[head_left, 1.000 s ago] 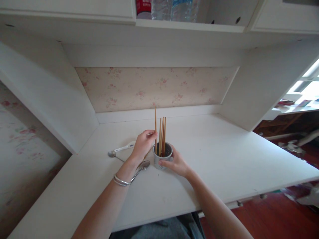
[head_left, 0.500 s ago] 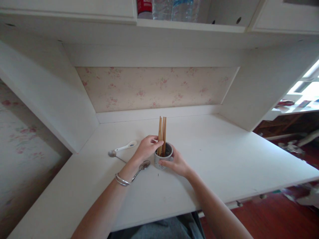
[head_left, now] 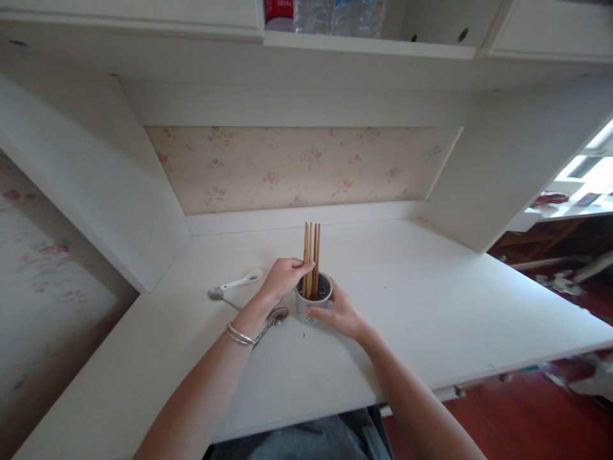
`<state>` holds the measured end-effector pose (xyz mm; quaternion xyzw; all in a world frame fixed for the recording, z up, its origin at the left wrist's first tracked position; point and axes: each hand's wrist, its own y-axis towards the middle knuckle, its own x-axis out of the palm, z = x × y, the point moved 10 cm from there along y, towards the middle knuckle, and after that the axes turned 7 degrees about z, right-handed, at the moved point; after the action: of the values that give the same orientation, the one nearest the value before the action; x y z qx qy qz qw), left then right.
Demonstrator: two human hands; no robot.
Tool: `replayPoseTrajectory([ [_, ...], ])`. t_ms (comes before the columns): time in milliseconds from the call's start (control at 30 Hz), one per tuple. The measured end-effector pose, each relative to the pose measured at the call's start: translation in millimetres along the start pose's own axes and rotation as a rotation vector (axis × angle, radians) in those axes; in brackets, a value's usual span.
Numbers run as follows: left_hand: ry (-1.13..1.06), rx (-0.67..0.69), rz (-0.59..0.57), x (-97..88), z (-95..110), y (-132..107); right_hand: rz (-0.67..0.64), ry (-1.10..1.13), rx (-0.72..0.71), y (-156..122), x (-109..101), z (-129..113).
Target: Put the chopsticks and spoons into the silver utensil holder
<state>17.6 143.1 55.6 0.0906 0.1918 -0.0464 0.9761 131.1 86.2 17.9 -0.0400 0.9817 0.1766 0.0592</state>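
Several wooden chopsticks point(head_left: 311, 249) stand upright in a light cup-shaped holder point(head_left: 305, 309) with small holes in its front and a dark inside. My left hand point(head_left: 286, 277) closes its thumb and fingers on the chopsticks just above the rim; a silver bangle circles that wrist. Around the holder's right side wraps my right hand point(head_left: 341, 313), its thumb across the front. Left of the holder lie a metal spoon point(head_left: 278, 315), partly under my left forearm, a second metal spoon point(head_left: 216, 294) and a white ceramic spoon point(head_left: 244, 280) with a blue mark.
The white desk point(head_left: 412, 287) is boxed in by side panels and a back strip of flowered wallpaper point(head_left: 297, 169). Overhead, a shelf holds clear plastic bottles point(head_left: 352, 18) and a red-labelled container point(head_left: 278, 13). The desk's front edge runs close to my lap.
My left hand has shifted slightly up and right along the chopsticks, which now stand a little more evenly spread. My right hand keeps its place on the holder.
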Motion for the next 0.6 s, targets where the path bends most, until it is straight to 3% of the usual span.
replayPoseTrajectory([
  [367, -0.266, -0.078, -0.102, 7.7, -12.0, -5.4, -0.037, -0.016, 0.000, 0.2, 3.0, -3.2],
  [600, -0.038, -0.032, 0.146, -41.9, -22.1, -23.4, -0.065, -0.001, 0.014, -1.9, 5.2, -6.2],
])
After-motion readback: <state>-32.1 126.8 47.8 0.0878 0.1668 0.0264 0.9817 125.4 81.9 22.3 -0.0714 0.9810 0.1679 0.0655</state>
